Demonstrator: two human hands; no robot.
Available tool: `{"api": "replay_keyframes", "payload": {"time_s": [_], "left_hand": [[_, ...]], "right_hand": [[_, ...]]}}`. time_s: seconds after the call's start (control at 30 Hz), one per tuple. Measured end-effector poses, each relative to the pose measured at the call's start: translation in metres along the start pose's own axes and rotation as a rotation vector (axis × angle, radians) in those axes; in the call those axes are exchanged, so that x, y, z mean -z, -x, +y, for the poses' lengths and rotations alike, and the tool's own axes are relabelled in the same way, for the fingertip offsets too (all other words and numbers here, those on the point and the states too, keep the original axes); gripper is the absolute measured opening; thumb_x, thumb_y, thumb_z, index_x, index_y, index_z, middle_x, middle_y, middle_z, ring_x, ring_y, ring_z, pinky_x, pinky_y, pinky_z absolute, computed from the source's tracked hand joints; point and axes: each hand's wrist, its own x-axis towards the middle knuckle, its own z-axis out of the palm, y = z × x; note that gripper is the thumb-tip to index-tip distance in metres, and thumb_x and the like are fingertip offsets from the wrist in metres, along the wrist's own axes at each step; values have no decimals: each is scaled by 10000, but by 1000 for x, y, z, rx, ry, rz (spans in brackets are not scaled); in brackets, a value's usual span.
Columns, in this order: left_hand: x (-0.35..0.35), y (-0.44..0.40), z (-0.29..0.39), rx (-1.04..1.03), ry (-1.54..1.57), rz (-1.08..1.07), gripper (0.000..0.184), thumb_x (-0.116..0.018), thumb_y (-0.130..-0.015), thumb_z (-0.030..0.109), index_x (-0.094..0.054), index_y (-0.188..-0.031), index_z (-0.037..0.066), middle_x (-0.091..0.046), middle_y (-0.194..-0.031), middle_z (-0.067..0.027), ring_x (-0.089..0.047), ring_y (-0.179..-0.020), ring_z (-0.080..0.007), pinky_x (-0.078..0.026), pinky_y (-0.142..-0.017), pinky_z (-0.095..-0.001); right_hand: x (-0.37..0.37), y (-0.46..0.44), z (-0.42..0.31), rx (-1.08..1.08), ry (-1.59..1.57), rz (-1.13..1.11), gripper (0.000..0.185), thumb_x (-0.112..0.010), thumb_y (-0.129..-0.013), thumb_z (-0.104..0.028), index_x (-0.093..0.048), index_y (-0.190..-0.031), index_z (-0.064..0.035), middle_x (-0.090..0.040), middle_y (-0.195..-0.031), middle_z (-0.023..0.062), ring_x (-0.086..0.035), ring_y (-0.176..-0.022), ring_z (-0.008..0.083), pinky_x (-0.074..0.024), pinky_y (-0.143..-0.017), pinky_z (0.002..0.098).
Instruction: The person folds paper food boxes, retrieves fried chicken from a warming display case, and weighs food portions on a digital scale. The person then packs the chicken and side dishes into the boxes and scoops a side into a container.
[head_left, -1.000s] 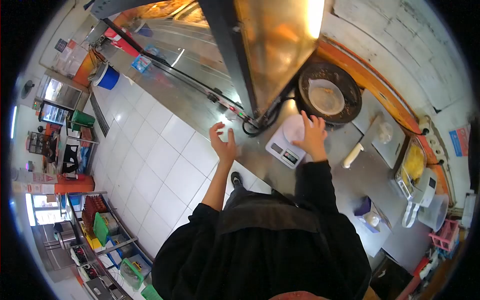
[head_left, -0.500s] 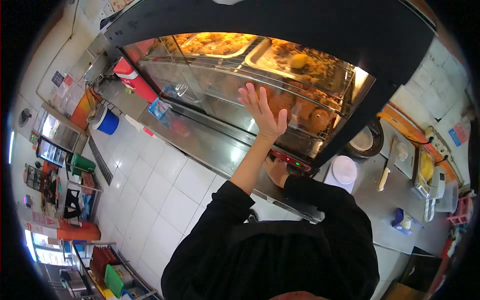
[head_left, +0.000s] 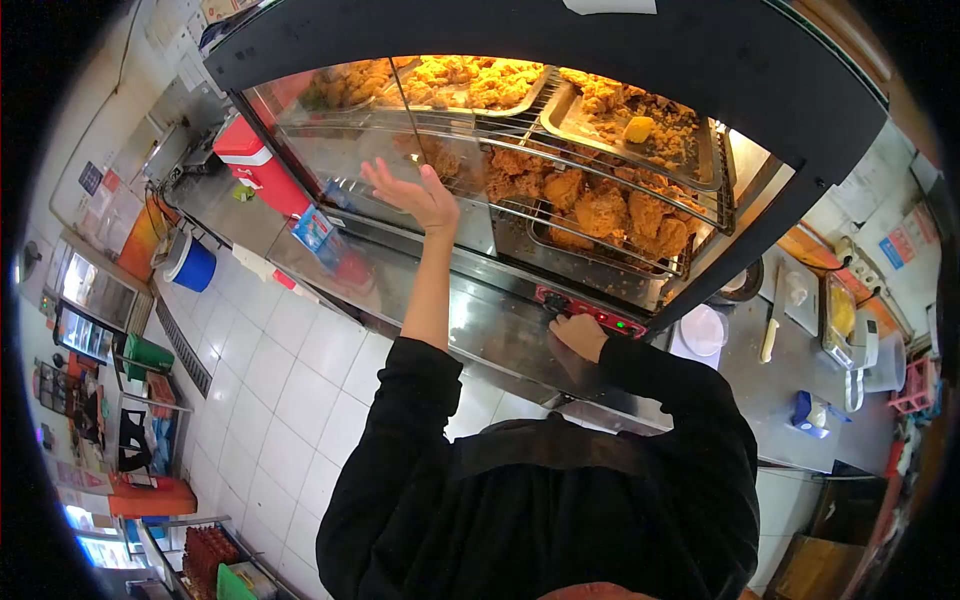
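My left hand [head_left: 418,200] is raised with its fingers stretched out, the palm against the sliding glass pane [head_left: 462,225] of a heated display cabinet [head_left: 280,58]. My right hand [head_left: 580,337] is low at the cabinet's front, its fingers bent just below a black knob [head_left: 556,302] on the red control panel [head_left: 600,317]. Whether they touch the knob is not clear. Right of the pane, the cabinet stands uncovered. Fried chicken pieces [head_left: 600,213] lie on the lower rack. Above them is a metal tray [head_left: 640,162] of crumbs with a yellow piece.
A steel counter [head_left: 480,318] runs below the cabinet. On its left are a blue packet [head_left: 314,230] and a red cooler box [head_left: 262,175]. To the right, a white round container [head_left: 703,330] and a knife [head_left: 769,341] rest on the worktop. A blue bucket [head_left: 191,264] stands farther left.
My left hand has moved left, and the glass pane has slid with it, uncovering the chicken on the right. My right hand remains by the control panel, slightly farther right.
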Motion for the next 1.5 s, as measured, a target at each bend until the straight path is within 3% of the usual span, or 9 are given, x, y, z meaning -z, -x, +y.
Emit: {"api": "replay_keyframes", "payload": {"time_s": [0.17, 0.47, 0.73, 0.97, 1.13, 1.3, 1.37, 1.4, 1.5], "left_hand": [[-15, -19, -32, 368, -1, -9, 648, -454, -902, 234, -159, -1398, -59, -125, -1469, -262, -94, -1378, -379, -86, -1104, -487], [-11, -45, -108, 203, 22, 40, 660, -466, -879, 220, -173, -1370, -108, -183, -1436, -280, -174, -1340, -389, -118, -1112, -448], [24, -4, 29, 521, 499, 362, 627, -330, -972, 385, -163, -1397, -44, -139, -1476, -196, -215, -1341, -275, -187, -1100, -406], [-29, -50, 187, -350, 598, 79, 1133, -507, -767, 690, 103, -1425, -1, 72, -1497, -219, 17, -1394, -332, -20, -1123, -458], [28, -14, 132, -400, 166, 79, 911, -621, -778, 466, -181, -1410, -21, -164, -1463, -259, -81, -1391, -355, -75, -1097, -527], [227, 202, -22, 954, -668, 221, 889, -541, -755, 629, -273, -1409, 91, -233, -1448, -243, -83, -1375, -421, -83, -1042, -650], [302, 182, -54, 1565, 641, 977, 921, -395, -756, 749, -243, -1426, 137, -249, -1459, -187, -89, -1381, -392, -129, -1033, -655], [288, 195, -62, 1594, 899, 666, 1105, -220, -663, 892, -91, -1467, 146, -14, -1519, -166, 18, -1366, -453, -78, -942, -758], [188, 198, -32, 1387, 451, -305, 830, -314, -795, 742, -208, -1448, 239, -157, -1502, -153, -14, -1369, -427, -26, -973, -726]], "right_hand": [[-11, 5, 8, 7, -25, -15, 96, -523, -784, -134, -570, -806, -53, -594, -713, 89, -637, -610, 236, -498, -478, 351], [-14, 9, 9, -1, -88, 3, 87, -524, -772, -144, -566, -789, -70, -594, -731, 82, -638, -601, 218, -490, -464, 348], [-16, 14, -25, -303, -49, 140, 250, -518, -773, -146, -573, -982, -19, -581, -957, 173, -600, -675, 256, -488, -513, 388], [94, 59, -49, -275, -518, 220, 525, -597, -764, -113, -475, -1275, -97, -514, -1119, 173, -627, -807, 284, -529, -621, 348], [102, 53, -36, -357, -1628, 370, 486, -623, -837, -134, -442, -1280, -51, -559, -1128, 97, -604, -855, 140, -480, -706, 260], [80, 18, -95, -480, -1905, -272, 554, -495, -917, -407, -366, -1349, -85, -518, -1211, 99, -542, -1048, 174, -465, -800, 312], [71, -16, -122, -419, -2241, -518, 643, -454, -896, -523, -275, -1406, -173, -424, -1308, 132, -465, -1164, 251, -423, -882, 434], [69, -35, -133, -503, -2568, -595, 700, -433, -877, -590, -214, -1434, -227, -365, -1359, 145, -416, -1218, 294, -387, -924, 504], [52, -118, -148, -934, -2563, -236, 857, -469, -779, -706, -94, -1436, -303, -304, -1390, 140, -359, -1231, 355, -297, -964, 603]]}}
